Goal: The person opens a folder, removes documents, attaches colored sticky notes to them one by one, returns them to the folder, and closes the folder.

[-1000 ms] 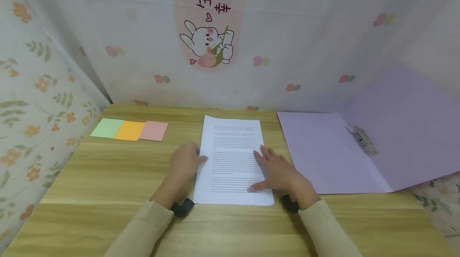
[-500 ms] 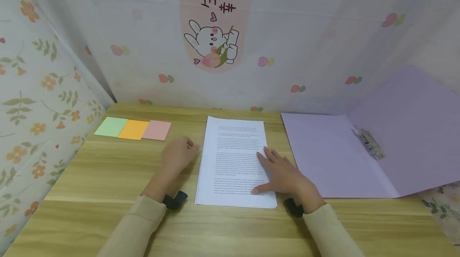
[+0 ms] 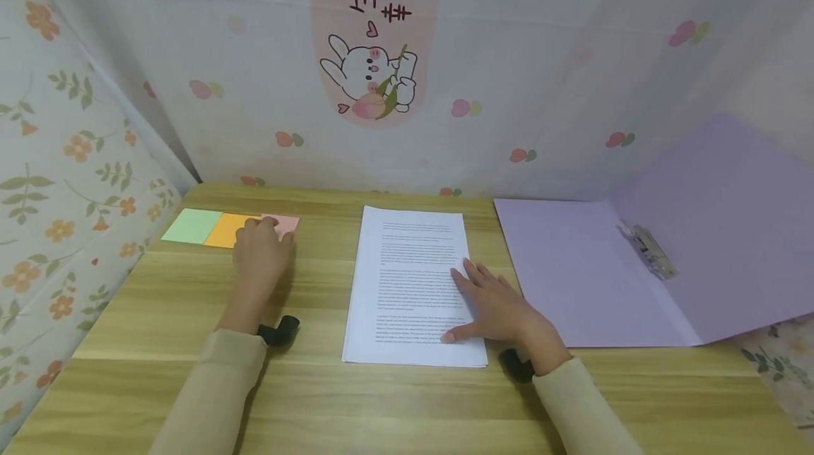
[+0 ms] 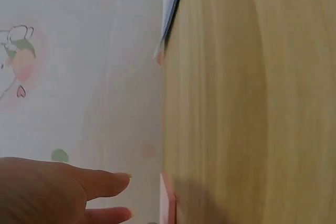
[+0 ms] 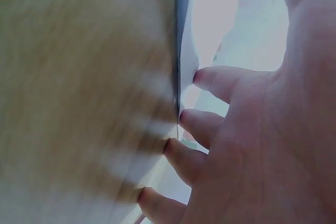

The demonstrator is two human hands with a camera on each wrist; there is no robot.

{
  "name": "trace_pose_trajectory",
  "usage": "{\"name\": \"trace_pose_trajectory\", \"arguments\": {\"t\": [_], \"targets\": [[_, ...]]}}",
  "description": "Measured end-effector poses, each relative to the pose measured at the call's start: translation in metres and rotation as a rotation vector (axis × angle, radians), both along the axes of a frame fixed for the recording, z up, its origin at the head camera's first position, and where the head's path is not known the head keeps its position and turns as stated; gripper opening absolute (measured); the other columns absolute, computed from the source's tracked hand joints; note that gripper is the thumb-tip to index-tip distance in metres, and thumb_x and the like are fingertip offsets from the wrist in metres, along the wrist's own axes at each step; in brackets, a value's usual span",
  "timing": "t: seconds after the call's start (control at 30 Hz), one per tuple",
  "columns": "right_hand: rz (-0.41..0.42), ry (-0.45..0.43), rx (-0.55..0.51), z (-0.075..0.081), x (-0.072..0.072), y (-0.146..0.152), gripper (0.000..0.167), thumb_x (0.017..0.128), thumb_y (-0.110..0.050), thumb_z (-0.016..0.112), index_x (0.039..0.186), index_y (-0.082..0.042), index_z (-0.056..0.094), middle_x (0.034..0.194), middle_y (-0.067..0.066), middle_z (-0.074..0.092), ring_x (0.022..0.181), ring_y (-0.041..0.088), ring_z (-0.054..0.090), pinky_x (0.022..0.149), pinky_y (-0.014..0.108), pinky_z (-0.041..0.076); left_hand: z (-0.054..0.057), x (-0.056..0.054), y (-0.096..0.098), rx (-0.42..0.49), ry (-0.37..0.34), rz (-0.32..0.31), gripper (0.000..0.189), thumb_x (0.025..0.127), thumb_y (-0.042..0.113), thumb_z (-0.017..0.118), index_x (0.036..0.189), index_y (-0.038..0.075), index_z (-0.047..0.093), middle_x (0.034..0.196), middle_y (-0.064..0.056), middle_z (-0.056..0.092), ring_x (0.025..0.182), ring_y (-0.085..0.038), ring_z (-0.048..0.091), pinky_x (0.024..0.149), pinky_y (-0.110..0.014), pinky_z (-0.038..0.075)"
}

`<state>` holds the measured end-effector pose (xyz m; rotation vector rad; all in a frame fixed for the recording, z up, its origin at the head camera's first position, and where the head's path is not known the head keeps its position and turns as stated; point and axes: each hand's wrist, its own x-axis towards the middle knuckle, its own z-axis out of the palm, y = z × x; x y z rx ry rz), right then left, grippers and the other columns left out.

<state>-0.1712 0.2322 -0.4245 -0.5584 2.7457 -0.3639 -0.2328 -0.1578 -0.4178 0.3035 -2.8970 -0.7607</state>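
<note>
Paper, a printed stack, lies at the centre of the head view on the desk. On its right edge rests the right hand, fingers spread, grasping nothing. Left of centre, the left hand is at the pink pad, thumb and finger parted, released. Beside that, toward the upper left, sit an orange pad and a green pad. An unfolded purple folder with a metal clip fills the right.

Has left hand near pink pad on wood-grain table, with paper well apart and printed curtain behind.
</note>
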Motion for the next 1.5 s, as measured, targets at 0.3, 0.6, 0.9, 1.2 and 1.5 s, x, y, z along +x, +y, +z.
{"name": "trace_pose_trajectory", "arguments": {"t": [0.3,0.6,0.9,1.2,1.5], "targets": [[-0.013,-0.007,0.003,0.000,0.002,0.005,0.119,0.074,-0.073,0.074,0.160,-0.008,0.026,0.169,0.022,0.015,0.155,0.047,0.016,0.118,0.072,0.019,-0.004,-0.010,-0.002,-0.002,-0.076,-0.019,0.054,0.101,0.028,0.050,0.137,-0.012,0.050,0.134,-0.039,0.050,0.119,-0.056,0.048,0.100,-0.066,0.042],[-0.023,-0.039,-0.001,0.000,0.000,0.001,0.119,0.073,-0.074,0.074,0.161,-0.010,0.025,0.170,0.020,0.013,0.156,0.045,0.012,0.119,0.071,0.016,-0.014,-0.011,-0.012,0.013,-0.054,-0.011,0.046,0.101,0.020,0.051,0.137,-0.010,0.052,0.139,-0.040,0.048,0.125,-0.058,0.041,0.104,-0.067,0.035],[-0.029,-0.050,0.012,-0.001,-0.002,0.000,0.120,0.072,-0.075,0.074,0.161,-0.011,0.024,0.170,0.018,0.011,0.157,0.044,0.011,0.121,0.070,0.015,-0.012,-0.007,-0.010,-0.024,-0.098,-0.004,0.041,0.101,0.020,0.052,0.135,0.000,0.059,0.135,-0.035,0.053,0.119,-0.055,0.046,0.099,-0.065,0.039],[-0.020,-0.050,0.019,-0.001,-0.004,-0.001,0.121,0.073,-0.075,0.074,0.162,-0.011,0.023,0.170,0.018,0.010,0.157,0.044,0.010,0.120,0.071,0.016,-0.008,-0.010,-0.009,0.056,-0.150,0.002,0.055,0.096,0.029,0.061,0.139,-0.005,0.054,0.134,-0.034,0.054,0.120,-0.052,0.047,0.094,-0.061,0.046],[-0.015,-0.065,0.023,0.001,-0.004,-0.002,0.120,0.074,-0.073,0.074,0.161,-0.009,0.023,0.170,0.020,0.010,0.157,0.045,0.009,0.119,0.072,0.015,-0.014,-0.015,-0.014,0.024,-0.142,-0.016,0.076,0.090,0.043,0.070,0.138,-0.011,0.048,0.128,-0.038,0.053,0.117,-0.054,0.046,0.091,-0.062,0.046]]}}
